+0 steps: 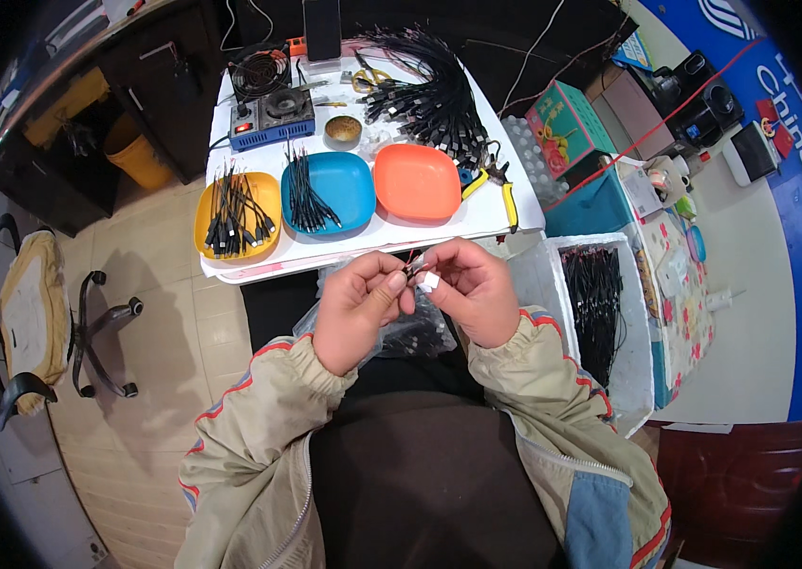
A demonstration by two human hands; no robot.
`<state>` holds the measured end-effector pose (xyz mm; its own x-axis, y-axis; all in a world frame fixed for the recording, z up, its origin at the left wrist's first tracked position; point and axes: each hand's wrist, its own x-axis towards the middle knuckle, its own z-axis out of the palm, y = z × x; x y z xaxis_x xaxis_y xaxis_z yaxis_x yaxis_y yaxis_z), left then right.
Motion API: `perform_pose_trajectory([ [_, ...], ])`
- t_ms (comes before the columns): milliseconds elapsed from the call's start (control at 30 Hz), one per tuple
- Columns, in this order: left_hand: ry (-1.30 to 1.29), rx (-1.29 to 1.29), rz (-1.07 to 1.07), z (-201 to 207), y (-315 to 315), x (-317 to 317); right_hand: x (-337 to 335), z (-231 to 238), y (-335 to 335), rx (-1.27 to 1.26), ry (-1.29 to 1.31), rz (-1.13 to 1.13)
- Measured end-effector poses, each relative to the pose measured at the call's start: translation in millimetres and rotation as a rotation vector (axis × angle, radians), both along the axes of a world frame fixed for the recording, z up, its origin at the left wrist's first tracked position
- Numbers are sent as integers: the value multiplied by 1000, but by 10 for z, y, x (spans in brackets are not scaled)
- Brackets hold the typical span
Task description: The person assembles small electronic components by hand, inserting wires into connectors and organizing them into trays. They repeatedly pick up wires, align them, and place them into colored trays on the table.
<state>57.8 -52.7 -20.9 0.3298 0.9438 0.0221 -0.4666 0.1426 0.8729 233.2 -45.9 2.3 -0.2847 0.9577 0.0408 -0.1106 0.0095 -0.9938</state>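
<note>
In front of my body, just off the table's near edge, both hands meet at the fingertips. My left hand (360, 308) is closed in a pinch on a dark cable end (409, 270) with thin wires, mostly covered by the fingers. My right hand (473, 292) pinches a small white block-shaped piece (428, 283) right against it. Below the hands, on my lap, lies a clear plastic bag (410, 337) with small dark and metallic parts. On the table stand a yellow tray (200, 228) and a blue tray (353, 180), both holding short black cables, and a bare orange tray (417, 180).
Behind the trays are a blue soldering station (273, 131), a round tin (343, 130) and a heap of black USB cables (434, 104). Yellow-handled pliers (511, 204) lie at the table's right edge. A white foam box (643, 351) of black cables stands right; an office chair (40, 313) left.
</note>
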Motion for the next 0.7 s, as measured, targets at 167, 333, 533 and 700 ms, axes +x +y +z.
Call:
perform_pose_trajectory([
  [167, -45, -41, -108, 49, -29, -32, 44, 83, -23, 67, -14, 56],
  [333, 432, 386, 235, 100, -141, 71, -59, 38, -79, 49, 100, -40],
  [533, -37, 4, 21, 67, -139, 27, -89, -82, -86, -73, 378, 41],
  [700, -265, -137, -70, 66, -159, 16, -160, -172, -158, -226, 588, 41],
])
